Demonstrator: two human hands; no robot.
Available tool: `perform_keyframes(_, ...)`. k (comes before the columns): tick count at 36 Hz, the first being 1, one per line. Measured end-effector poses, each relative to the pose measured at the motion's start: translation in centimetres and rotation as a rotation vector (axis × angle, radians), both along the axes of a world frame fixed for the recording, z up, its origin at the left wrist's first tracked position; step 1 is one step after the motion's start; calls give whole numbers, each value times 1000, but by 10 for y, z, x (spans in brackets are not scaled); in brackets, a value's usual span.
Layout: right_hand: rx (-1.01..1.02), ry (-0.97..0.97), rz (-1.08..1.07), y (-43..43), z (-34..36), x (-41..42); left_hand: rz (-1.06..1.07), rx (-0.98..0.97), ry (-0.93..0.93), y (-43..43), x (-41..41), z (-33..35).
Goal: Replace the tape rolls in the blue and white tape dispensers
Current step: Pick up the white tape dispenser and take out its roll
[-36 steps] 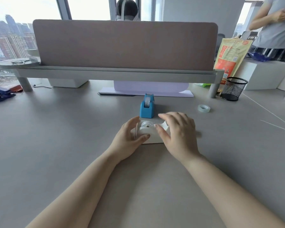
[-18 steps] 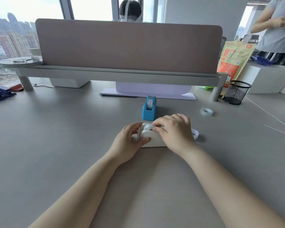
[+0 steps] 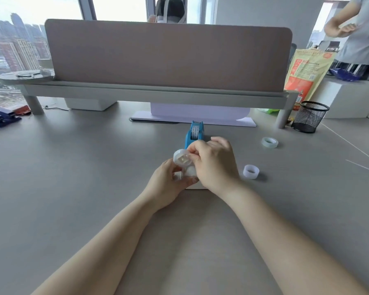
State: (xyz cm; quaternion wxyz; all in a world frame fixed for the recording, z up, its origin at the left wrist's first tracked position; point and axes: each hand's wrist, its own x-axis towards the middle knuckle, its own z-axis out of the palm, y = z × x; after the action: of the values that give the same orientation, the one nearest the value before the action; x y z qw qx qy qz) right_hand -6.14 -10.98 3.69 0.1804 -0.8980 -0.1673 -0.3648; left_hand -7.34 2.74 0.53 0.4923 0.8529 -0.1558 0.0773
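The white tape dispenser (image 3: 189, 174) sits on the grey desk (image 3: 94, 188) at the middle, mostly covered by my hands. My left hand (image 3: 168, 182) grips its left side. My right hand (image 3: 215, 162) pinches a clear tape roll (image 3: 181, 158) and holds it just above the dispenser. Right behind it stands the blue tape dispenser (image 3: 194, 134) with a roll inside. Two loose tape rolls lie to the right: a frosted one (image 3: 251, 171) near my right hand and a clear one (image 3: 269, 142) farther back.
A black mesh pen cup (image 3: 310, 117) stands at the back right beside a shelf leg. A low shelf with a brown divider panel (image 3: 166, 54) runs across the back. Blue staplers (image 3: 0, 118) lie far left. A person stands at the upper right.
My right hand has lifted the clear roll up out of the white dispenser. The frosted roll beside my right hand has come into full view.
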Motion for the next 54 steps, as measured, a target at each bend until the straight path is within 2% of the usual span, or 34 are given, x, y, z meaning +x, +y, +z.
perform_keyframes(8,33,61,-54,-27,-1,0,-12,-84,29,3,0,0)
perform_keyframes(15,109,39,-51,-46,-4,-10,30,-179,64,-2,-5,4)
perform_keyframes(20,189,9,-15,-47,-5,-17,55,-246,5,-5,-13,11)
perform_keyframes(28,288,27,104,-34,-7,-29,61,-242,-142,-13,-15,18)
perform_keyframes(35,380,75,217,-28,-6,-30,44,-423,-56,-13,-19,23)
perform_keyframes(43,526,144,246,-31,-6,-31,-15,-516,-17,-13,-24,28)
perform_keyframes(48,415,256,312,-35,-3,-31,-65,-546,62,-8,-26,29)
perform_keyframes(54,377,224,358,-34,-2,-32,-78,-568,116,-6,-28,30)
